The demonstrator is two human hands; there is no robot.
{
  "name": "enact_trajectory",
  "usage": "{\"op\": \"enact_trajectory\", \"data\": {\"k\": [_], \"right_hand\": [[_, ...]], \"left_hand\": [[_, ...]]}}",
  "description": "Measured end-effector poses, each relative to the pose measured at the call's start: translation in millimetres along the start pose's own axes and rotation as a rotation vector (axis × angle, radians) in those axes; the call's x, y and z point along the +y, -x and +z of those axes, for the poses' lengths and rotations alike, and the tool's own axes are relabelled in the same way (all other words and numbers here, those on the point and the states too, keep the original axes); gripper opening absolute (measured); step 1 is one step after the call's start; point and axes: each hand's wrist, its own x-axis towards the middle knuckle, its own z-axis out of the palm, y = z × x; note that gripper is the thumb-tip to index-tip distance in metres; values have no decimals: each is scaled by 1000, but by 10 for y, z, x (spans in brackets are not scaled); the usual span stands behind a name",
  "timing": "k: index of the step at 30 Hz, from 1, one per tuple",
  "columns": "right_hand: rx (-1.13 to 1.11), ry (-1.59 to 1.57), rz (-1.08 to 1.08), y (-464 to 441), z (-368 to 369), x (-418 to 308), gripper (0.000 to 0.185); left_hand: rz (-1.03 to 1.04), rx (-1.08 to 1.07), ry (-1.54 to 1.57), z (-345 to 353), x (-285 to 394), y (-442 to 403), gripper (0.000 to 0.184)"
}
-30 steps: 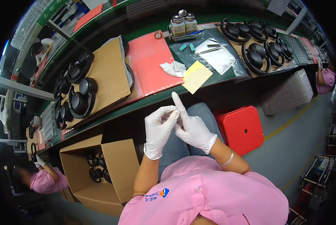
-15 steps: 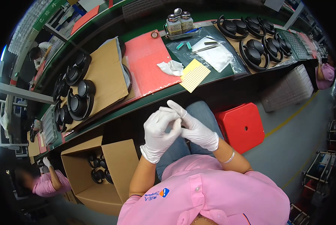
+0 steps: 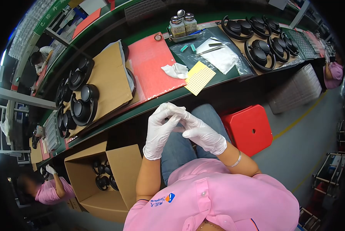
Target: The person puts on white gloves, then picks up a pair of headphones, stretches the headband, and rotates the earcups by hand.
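Note:
Both of my hands wear thin white gloves and meet above my lap, in front of the workbench's edge. My left hand (image 3: 157,133) has its fingers bent and its thumb drawn in, closed around the fingertips of the right glove. My right hand (image 3: 204,134) slants up towards it with fingers stretched out and thumb held apart. No separate object shows between them, though the overlapping fingers hide part of the contact. Nearest on the bench are a crumpled white cloth (image 3: 175,71), a yellow dotted sheet (image 3: 200,78) and a red mat (image 3: 151,61).
Black headphones (image 3: 82,106) lie on cardboard at left; more headphones (image 3: 260,52) lie at right. Tweezers (image 3: 210,50) rest on white paper near glass bottles (image 3: 177,27). A cardboard box (image 3: 122,173) with headphones stands at lower left, a red stool (image 3: 249,129) at right. Other people work nearby.
My fingers have shifted against each other: the right index finger has lowered from pointing up, and the right thumb has come away from the left hand. The bench items stay put.

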Motion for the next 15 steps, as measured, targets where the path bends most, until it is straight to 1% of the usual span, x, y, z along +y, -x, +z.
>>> {"op": "enact_trajectory", "data": {"k": [2, 5, 8, 9, 12, 13, 15], "right_hand": [[2, -24, -2, 7, -1, -13, 84], [0, -78, 2, 7, 24, -7, 84], [42, 95, -79, 13, 78, 39, 82], [41, 96, -81, 10, 72, 28, 82], [79, 757, -281, 25, 36, 4, 82], [77, 757, -281, 12, 29, 12, 82], [150, 1084, -397, -39, 5, 34, 81]], "left_hand": [[-11, -25, 8, -31, -16, -5, 6], [-38, -67, 17, -72, -23, -6, 10], [10, -37, -159, -21, 3, -27, 1], [13, -38, -161, 3, 23, -35, 1], [-31, -54, -236, 79, 95, -26, 7], [-30, -52, -236, 60, 56, -20, 7], [-42, -59, -240, -22, -115, -19, 7]]}}
